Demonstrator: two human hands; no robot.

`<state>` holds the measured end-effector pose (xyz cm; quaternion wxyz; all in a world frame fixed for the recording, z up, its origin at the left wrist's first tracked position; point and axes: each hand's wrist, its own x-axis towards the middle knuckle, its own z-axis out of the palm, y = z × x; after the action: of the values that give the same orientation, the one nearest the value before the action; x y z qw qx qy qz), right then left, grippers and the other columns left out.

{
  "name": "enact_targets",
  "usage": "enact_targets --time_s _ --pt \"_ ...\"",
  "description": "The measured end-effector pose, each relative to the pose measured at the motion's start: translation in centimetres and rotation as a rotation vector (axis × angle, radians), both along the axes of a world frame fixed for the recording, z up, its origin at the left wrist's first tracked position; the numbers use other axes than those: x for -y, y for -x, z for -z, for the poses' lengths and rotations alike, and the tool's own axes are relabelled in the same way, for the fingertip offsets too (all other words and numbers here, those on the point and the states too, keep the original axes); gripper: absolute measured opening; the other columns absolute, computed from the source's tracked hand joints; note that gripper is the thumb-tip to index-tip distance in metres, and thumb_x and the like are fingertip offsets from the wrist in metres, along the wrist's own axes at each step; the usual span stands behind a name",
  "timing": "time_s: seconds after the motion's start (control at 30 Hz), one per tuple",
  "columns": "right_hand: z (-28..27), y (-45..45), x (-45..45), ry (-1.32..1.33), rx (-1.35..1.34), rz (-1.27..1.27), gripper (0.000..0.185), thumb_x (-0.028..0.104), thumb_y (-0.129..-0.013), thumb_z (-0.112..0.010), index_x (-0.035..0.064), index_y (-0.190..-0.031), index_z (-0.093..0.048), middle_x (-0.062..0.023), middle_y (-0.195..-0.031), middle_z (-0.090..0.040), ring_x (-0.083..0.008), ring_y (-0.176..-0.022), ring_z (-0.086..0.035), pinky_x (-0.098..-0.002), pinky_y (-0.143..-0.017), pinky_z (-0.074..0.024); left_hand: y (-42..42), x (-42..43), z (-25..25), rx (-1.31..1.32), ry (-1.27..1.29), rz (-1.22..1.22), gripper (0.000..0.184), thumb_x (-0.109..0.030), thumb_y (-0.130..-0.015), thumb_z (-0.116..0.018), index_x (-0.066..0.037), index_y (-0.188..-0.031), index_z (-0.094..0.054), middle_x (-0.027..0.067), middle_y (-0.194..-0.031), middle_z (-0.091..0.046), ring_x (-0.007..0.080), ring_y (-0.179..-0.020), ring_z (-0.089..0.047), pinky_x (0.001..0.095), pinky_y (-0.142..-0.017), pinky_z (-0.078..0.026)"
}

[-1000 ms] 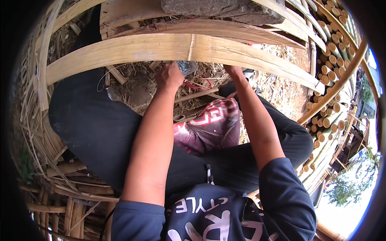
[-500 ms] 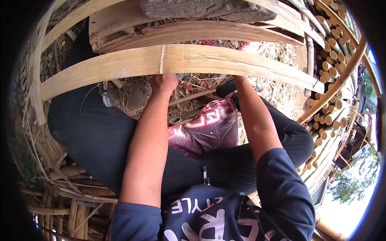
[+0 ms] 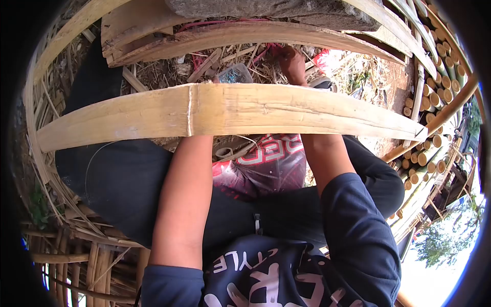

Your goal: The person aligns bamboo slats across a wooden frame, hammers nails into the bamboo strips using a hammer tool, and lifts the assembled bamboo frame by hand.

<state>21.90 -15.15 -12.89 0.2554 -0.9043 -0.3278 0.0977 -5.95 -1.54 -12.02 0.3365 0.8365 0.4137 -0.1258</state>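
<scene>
A wide split-bamboo strip (image 3: 266, 107) crosses in front of me, with a node ridge left of its middle. My left forearm (image 3: 186, 199) passes beneath it, and the strip hides nearly all of that hand, fingers included. Past the strip's far edge, my right hand (image 3: 293, 65) is curled closed near the straw-covered ground. What it grips, if anything, I cannot make out. Between the hands stands a small clear plastic tub (image 3: 234, 74) holding thin bluish pieces that look like nails. Pink-red cord (image 3: 260, 55) lies near the right hand.
A rough grey block (image 3: 276, 11) rests on bamboo boards (image 3: 245, 42) beyond the strip. Stacked bamboo poles (image 3: 442, 97) are at the right. Woven bamboo framing (image 3: 51, 169) runs along the left. My crossed legs (image 3: 112, 184) flank a printed dark red cloth (image 3: 271, 163).
The bamboo strip now appears lower in view and covers my left hand. My right hand has come into sight beyond it, and the plastic tub shows.
</scene>
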Motion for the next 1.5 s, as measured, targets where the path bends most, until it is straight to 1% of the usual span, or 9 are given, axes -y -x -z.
enact_targets --time_s 0.17,0.2,0.5,0.6,0.77,0.87,1.07,1.27,1.5 --pt "-0.8 0.5 0.4 -0.006 -0.001 -0.113 0.023 0.025 -0.083 -0.07 0.0083 -0.097 -0.078 -0.0184 -0.093 -0.072 -0.0361 -0.085 -0.07 -0.0427 -0.078 -0.0549 0.2 0.2 -1.1 0.002 -0.032 -0.008 0.048 -0.044 -0.101 -0.043 -0.014 -0.137 -0.054 0.0187 -0.134 -0.059 0.0347 -0.125 -0.056 0.0486 -0.108 -0.043" --pt "-0.1 0.4 0.2 -0.06 0.019 -0.058 0.03 0.041 -0.075 -0.079 0.0174 -0.093 -0.08 -0.015 -0.083 -0.07 -0.0345 -0.081 -0.068 -0.0449 -0.075 -0.0546 0.4 0.4 -1.2 0.006 -0.046 -0.007 0.048 -0.043 -0.1 -0.044 -0.014 -0.138 -0.054 0.0184 -0.135 -0.059 0.0344 -0.125 -0.056 0.0484 -0.108 -0.043" --pt "5.0 -1.8 2.1 0.147 -0.19 0.003 0.028 0.034 -0.09 -0.064 0.0225 -0.113 -0.076 -0.0136 -0.112 -0.071 -0.0331 -0.103 -0.068 -0.0442 -0.089 -0.0549 -0.9 0.6 -1.9 0.101 -0.12 0.02 0.048 -0.036 -0.098 -0.051 -0.015 -0.141 -0.052 0.0155 -0.142 -0.055 0.0322 -0.131 -0.052 0.0466 -0.11 -0.041" --pt "6.6 -3.4 3.6 0.125 0.105 -0.34 0.029 0.031 -0.097 -0.057 0.0113 -0.11 -0.073 -0.0209 -0.104 -0.072 -0.0385 -0.091 -0.069 -0.0474 -0.079 -0.0548 -1.9 0.6 -1.3 0.185 -0.156 0.036 0.048 -0.033 -0.097 -0.054 -0.015 -0.142 -0.052 0.0146 -0.144 -0.054 0.0315 -0.133 -0.05 0.0461 -0.111 -0.04" --pt "6.2 -4.0 5.1 0.142 0.001 -0.201 0.031 0.034 -0.097 -0.057 0.0117 -0.114 -0.07 -0.0185 -0.107 -0.071 -0.0378 -0.095 -0.067 -0.0475 -0.081 -0.0535 -2.8 0.4 0.0 0.476 0.08 -0.12 0.05 -0.029 -0.096 -0.058 -0.015 -0.143 -0.051 0.013 -0.148 -0.052 0.0303 -0.136 -0.048 0.0451 -0.113 -0.039" --pt "4.1 -3.1 6.0 0.049 0.051 -0.107 0.033 0.036 -0.096 -0.058 0.0122 -0.117 -0.069 -0.0173 -0.11 -0.07 -0.0372 -0.099 -0.066 -0.047 -0.084 -0.0527 -3.3 -0.3 -3.6 0.107 -0.18 0.127 0.052 -0.024 -0.094 -0.061 -0.016 -0.145 -0.051 0.012 -0.151 -0.049 0.0297 -0.139 -0.046 0.0444 -0.114 -0.038" --pt "1.9 -2.3 6.8 -0.219 -0.012 0.071 0.039 0.04 -0.095 -0.061 0.0132 -0.122 -0.067 -0.015 -0.117 -0.069 -0.0358 -0.106 -0.064 -0.0461 -0.091 -0.0511 -4.0 -0.8 -6.5 -0.166 -0.018 0.105 0.052 -0.013 -0.094 -0.054 -0.015 -0.145 -0.05 0.0141 -0.144 -0.056 0.0326 -0.133 -0.054 0.0431 -0.109 -0.045" --pt "2.8 -1.1 8.6 -0.769 -0.752 0.02 0.046 0.044 -0.094 -0.063 0.0142 -0.128 -0.065 -0.0127 -0.123 -0.067 -0.0345 -0.114 -0.062 -0.0451 -0.097 -0.0495 -3.9 -0.1 -4.1 -0.196 -0.008 0.112 0.043 -0.011 -0.092 -0.052 -0.012 -0.134 -0.062 0.0156 -0.135 -0.063 0.032 -0.127 -0.059 0.0446 -0.104 -0.049" --pt "7.1 -2.0 11.9 -0.342 -0.564 -0.221 0.05 0.047 -0.095 -0.062 0.0157 -0.134 -0.062 -0.0111 -0.135 -0.063 -0.0354 -0.123 -0.057 -0.0446 -0.105 -0.0454 -4.9 -0.9 -10.4 -0.241 0.047 0.106 0.036 -0.012 -0.095 -0.049 -0.008 -0.126 -0.066 0.0147 -0.133 -0.064 0.0319 -0.125 -0.061 0.0445 -0.104 -0.05"
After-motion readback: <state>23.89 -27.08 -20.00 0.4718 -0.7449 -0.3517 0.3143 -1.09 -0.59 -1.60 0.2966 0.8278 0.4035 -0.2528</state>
